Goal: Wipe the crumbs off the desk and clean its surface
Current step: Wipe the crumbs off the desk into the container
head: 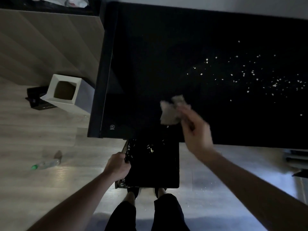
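The black desk (166, 55) fills the upper right of the head view. Pale crumbs (260, 77) lie scattered over its right half. My right hand (195, 130) is blurred just above the desk's near edge and grips a crumpled grey cloth (171, 110). Below the desk edge my left hand (118, 165) holds the left rim of a black bin (155, 172) lined with a dark bag. A few crumbs (150, 148) lie inside the bin near its far side.
A white square bin (66, 94) stands on the wooden floor left of the desk, with a dark box beside it. A plastic bottle with a green cap (45, 164) lies on the floor. My feet and legs are just behind the black bin.
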Available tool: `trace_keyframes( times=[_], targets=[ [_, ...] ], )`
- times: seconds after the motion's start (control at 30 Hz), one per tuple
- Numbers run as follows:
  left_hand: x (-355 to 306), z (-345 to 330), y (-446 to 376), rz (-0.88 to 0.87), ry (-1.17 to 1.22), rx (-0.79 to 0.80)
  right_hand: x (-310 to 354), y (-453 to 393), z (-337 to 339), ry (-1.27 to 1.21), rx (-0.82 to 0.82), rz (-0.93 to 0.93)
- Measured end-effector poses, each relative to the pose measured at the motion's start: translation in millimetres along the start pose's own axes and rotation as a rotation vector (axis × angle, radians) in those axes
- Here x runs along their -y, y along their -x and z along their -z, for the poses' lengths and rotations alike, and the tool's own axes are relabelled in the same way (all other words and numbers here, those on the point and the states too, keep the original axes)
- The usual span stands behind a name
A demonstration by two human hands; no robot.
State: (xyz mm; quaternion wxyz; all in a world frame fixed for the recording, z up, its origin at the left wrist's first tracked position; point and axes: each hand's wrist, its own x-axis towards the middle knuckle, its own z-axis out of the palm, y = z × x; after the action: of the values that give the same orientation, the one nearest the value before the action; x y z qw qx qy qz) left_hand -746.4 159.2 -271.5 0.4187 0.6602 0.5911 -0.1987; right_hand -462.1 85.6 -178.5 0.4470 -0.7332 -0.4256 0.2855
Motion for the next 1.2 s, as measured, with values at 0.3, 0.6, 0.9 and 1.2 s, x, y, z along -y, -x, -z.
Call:
trace_keyframes(
  times=[0.3,0.6,0.9,1.2],
  targets=[
    [-15,-11,2,0.021,0.002,-0.005,-37,11,-16,0.423,0.127,0.118],
    [-18,-8,14,0.07,0.018,-0.03,-17,107,-28,0.136,0.39,-0.02],
    [-17,-8,11,0.05,0.049,-0.047,9,-43,39,-0.055,0.006,0.06],
    [-28,-8,-2,0.044,0.007,-0.063,-59,-230,91,0.505,-0.149,-0.058]
  ],
)
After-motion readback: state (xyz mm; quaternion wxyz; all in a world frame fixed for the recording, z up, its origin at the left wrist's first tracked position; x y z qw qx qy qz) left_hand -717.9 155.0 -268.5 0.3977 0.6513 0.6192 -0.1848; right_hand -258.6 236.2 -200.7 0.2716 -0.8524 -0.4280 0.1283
